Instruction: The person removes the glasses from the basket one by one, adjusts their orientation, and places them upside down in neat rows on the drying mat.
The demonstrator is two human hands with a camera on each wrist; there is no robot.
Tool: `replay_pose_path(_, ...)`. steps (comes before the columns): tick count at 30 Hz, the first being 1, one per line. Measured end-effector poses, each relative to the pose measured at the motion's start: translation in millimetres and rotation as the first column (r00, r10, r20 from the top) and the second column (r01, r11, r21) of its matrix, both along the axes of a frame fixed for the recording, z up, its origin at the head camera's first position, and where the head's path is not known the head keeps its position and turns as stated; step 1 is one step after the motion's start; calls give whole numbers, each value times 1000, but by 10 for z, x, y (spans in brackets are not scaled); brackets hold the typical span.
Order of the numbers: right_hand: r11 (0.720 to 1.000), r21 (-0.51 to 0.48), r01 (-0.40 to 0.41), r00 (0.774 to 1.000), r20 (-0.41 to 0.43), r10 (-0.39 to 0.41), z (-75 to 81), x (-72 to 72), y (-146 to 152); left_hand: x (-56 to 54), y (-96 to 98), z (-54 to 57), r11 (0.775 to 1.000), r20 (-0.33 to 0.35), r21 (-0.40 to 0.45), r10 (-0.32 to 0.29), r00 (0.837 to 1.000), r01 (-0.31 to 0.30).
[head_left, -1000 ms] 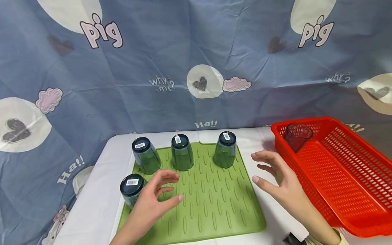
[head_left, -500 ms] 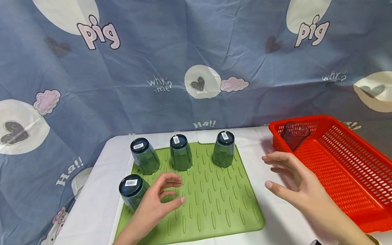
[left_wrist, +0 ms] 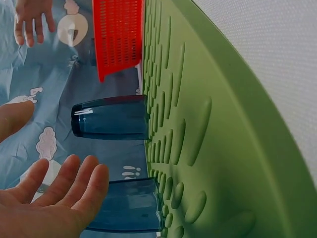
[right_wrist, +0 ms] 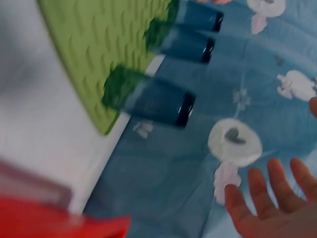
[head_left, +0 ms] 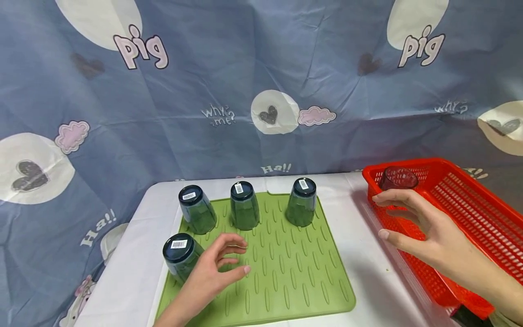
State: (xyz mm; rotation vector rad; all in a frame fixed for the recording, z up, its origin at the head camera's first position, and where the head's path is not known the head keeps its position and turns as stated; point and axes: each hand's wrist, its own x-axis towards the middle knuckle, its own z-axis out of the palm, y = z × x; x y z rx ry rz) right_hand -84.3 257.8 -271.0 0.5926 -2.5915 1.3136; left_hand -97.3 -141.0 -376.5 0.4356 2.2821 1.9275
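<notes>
My left hand hovers over the left part of a green ridged mat, its fingers loosely bent and nothing in them. Next to it, an upside-down blue drinking glass is partly covered by the hand. More such glasses stand inverted along the mat's back edge: one at left, one in the middle, one at right. My right hand, also holding nothing, is above the near-left rim of a red basket. Inside its back-left corner leans another glass, partly hidden by the fingers.
A white cloth covers the table under the mat and basket. Behind the table hangs a blue patterned fabric. The basket's perforated wall rises beside the mat's right side, with a strip of white cloth between them.
My right hand has moved right, from beside the mat to over the basket's rim. The left hand has shifted only slightly right. The glasses stay in place.
</notes>
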Motion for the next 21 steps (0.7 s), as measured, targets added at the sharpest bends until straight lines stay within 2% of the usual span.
replay_pose_path(9, 996, 84, 43, 999, -35, -40, 15, -272, 306, -2, 3, -16, 1000, -3, -8, -19, 1000, 19)
replay_pose_path(17, 986, 152, 61, 997, -46, -54, -35, -517, 560, -5, -9, 0, 1000, 3, -15, -7, 1000, 7)
replay_pose_path(21, 974, 200, 104, 994, -39, -98, -70, -635, 684, -16, -18, -9, 1000, 9, -18, -8, 1000, 8)
